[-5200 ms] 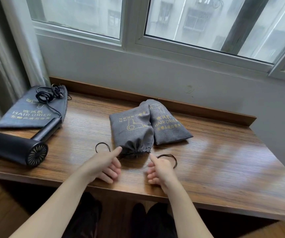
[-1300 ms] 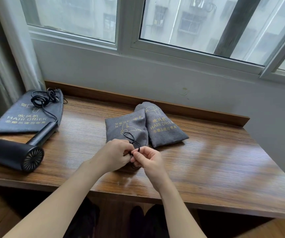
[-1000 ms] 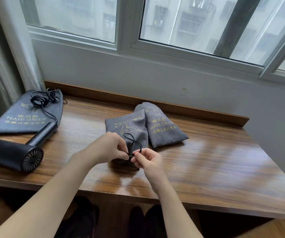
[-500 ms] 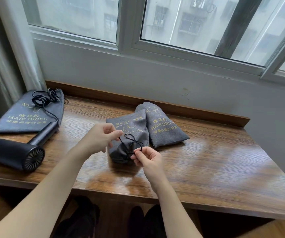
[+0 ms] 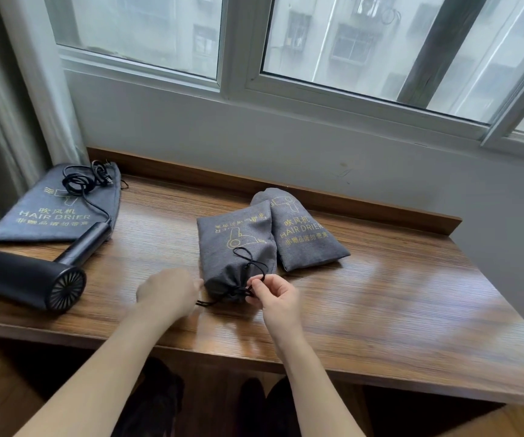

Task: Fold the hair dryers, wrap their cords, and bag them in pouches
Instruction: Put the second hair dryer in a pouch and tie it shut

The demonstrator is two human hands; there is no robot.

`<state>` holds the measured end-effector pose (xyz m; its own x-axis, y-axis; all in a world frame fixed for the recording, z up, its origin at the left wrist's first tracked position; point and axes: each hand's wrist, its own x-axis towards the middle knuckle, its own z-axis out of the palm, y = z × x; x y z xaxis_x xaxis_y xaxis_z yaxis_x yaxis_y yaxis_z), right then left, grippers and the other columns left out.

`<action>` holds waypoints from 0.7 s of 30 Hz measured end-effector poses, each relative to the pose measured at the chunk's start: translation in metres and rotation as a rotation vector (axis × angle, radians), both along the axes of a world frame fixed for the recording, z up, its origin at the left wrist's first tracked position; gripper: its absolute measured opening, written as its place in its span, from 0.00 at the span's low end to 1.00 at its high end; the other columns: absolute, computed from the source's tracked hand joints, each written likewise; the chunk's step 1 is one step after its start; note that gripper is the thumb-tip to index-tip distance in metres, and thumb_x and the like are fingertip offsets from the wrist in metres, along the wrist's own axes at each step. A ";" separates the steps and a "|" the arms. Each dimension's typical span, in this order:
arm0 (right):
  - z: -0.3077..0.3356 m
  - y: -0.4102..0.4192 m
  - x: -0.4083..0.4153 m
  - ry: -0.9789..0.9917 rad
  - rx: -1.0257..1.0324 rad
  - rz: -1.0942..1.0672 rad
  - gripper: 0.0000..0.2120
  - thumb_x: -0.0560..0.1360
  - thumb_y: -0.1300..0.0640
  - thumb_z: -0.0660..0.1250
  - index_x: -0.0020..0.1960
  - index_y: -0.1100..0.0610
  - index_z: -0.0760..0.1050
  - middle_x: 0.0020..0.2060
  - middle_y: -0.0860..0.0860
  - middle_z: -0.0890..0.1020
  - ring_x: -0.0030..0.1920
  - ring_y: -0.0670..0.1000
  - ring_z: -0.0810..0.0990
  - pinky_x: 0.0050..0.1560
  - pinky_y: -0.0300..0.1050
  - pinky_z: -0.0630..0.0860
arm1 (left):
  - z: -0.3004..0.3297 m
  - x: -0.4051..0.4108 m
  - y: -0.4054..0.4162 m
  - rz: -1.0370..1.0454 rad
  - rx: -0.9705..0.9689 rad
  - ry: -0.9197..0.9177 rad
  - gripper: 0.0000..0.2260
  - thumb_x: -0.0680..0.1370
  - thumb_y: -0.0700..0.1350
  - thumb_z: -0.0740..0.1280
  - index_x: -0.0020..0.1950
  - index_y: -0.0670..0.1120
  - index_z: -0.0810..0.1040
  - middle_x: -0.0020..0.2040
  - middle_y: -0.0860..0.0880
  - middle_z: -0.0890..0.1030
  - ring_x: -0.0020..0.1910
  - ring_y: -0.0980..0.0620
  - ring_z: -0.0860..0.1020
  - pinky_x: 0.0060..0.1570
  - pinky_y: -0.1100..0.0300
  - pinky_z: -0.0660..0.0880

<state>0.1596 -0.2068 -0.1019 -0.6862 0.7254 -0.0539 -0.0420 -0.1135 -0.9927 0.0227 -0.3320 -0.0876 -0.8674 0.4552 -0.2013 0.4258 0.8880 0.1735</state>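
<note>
A: Since half a second ago the left hand has dropped from above the pouch to the tabletop at its near left and now pulls one end of the thin black drawstring leftward.

B: And the fingers?

A: The left ones are curled, apparently around the cord end, though the back of the hand hides the grip. The right hand pinches a cord loop between thumb and forefinger at the gathered mouth.

B: Left to right, what's there?

A: A flat grey woven pouch with gold lettering at the far left, with the coiled black cable lying on it. Just near of it lies the matte black cylindrical hair dryer, unfolded and unbagged. In the middle is the stuffed grey fabric pouch being tied, and touching its right side a second filled grey pouch, all on the glossy wood-grain desk.

B: Risks?

A: Uneven pulling could probably slip the bow apart, because the cord looks smooth. A hard tug may drag the soft pouch toward the near edge.
</note>
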 end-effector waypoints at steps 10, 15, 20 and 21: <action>0.002 -0.002 0.001 0.034 -0.150 -0.014 0.10 0.78 0.69 0.65 0.40 0.62 0.79 0.33 0.52 0.82 0.34 0.45 0.80 0.38 0.41 0.81 | -0.001 0.043 0.013 0.214 0.799 -1.163 0.20 0.78 0.57 0.62 0.55 0.42 0.81 0.47 0.44 0.86 0.40 0.48 0.83 0.33 0.59 0.76; 0.000 -0.002 0.001 0.043 -0.160 0.009 0.08 0.79 0.68 0.65 0.42 0.63 0.79 0.35 0.54 0.82 0.37 0.47 0.81 0.41 0.42 0.82 | -0.009 0.049 0.019 0.336 0.979 -0.971 0.17 0.78 0.54 0.69 0.52 0.40 0.80 0.44 0.43 0.85 0.40 0.48 0.84 0.31 0.57 0.78; 0.000 -0.001 0.001 0.048 -0.237 0.021 0.08 0.79 0.66 0.65 0.43 0.65 0.80 0.39 0.58 0.83 0.41 0.53 0.83 0.43 0.44 0.83 | -0.011 0.037 0.018 0.394 1.089 -0.958 0.08 0.77 0.42 0.71 0.54 0.40 0.80 0.47 0.41 0.84 0.43 0.49 0.84 0.31 0.57 0.79; 0.000 -0.002 0.000 0.044 -0.241 0.016 0.08 0.79 0.65 0.65 0.43 0.64 0.80 0.39 0.58 0.84 0.42 0.53 0.84 0.43 0.44 0.83 | -0.013 0.036 0.019 0.422 1.122 -0.947 0.08 0.77 0.41 0.70 0.54 0.40 0.80 0.47 0.41 0.84 0.44 0.49 0.84 0.30 0.57 0.79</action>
<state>0.1591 -0.2087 -0.1019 -0.7033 0.6840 -0.1935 -0.0810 -0.3475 -0.9342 0.0584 -0.3133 -0.1008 -0.7236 0.5061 -0.4692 -0.4676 0.1406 0.8727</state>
